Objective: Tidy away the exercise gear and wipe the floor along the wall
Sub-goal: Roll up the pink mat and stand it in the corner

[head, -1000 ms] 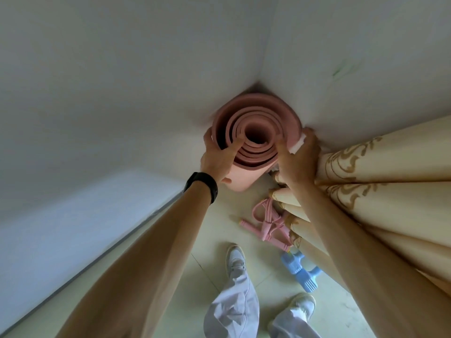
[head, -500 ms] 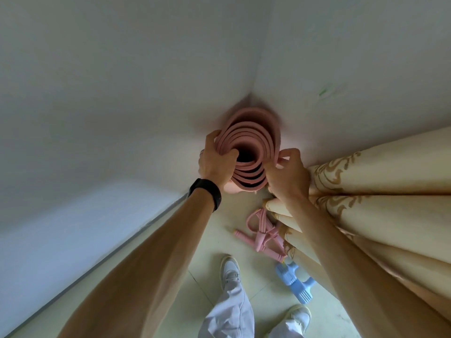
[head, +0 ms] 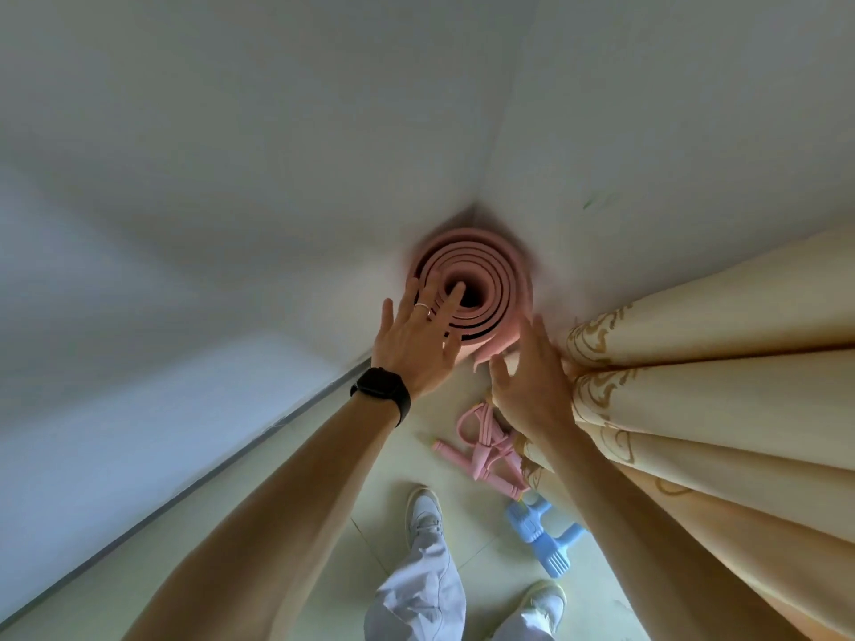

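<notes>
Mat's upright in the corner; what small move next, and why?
Probably lower the right hand to the pink strap puller: the rolled pink foam mat stands upright in the corner, both hands are open, the left hand only at its top, while puller and blue plastic dumbbells lie loose beside the cream curtain.

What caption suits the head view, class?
Left hand and right hand, open, at a pink mat upright in the corner.

no readable text, labels, numbers anywhere

Rolled mat rim blurred; pink pull rope partly behind right hand
</notes>
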Demonstrator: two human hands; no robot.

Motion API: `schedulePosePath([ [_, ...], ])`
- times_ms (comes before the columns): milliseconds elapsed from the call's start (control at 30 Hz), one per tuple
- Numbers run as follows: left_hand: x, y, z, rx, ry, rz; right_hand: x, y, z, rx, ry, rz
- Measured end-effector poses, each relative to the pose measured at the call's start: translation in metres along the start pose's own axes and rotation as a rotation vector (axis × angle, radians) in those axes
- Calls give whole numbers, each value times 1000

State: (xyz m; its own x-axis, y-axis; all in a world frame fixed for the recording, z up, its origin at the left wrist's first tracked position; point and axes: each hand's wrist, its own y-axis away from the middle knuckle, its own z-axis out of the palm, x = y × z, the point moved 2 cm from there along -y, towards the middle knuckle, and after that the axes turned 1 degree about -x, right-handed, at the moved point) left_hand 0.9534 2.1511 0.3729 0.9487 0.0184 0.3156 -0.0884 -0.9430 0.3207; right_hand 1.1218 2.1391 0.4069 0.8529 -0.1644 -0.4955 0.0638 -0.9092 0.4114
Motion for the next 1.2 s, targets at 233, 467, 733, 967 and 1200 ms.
schedulePosePath([
  [233, 24, 152, -17, -200, 150, -183, -18, 139, -53, -165, 94, -182],
  [467, 61, 316, -46, -97, 221, -357, -53, 279, -127, 158, 100, -596],
  [733, 106, 481, -69, 256, 173, -554, -9, 395, -130, -10, 232, -694],
  [967, 153, 690, -62, 450, 159, -827, -10, 523, -100, -101, 204, -1037],
  [1200, 175, 906, -60, 605, 118, -1177, -75, 692, -56, -302, 200, -1428],
])
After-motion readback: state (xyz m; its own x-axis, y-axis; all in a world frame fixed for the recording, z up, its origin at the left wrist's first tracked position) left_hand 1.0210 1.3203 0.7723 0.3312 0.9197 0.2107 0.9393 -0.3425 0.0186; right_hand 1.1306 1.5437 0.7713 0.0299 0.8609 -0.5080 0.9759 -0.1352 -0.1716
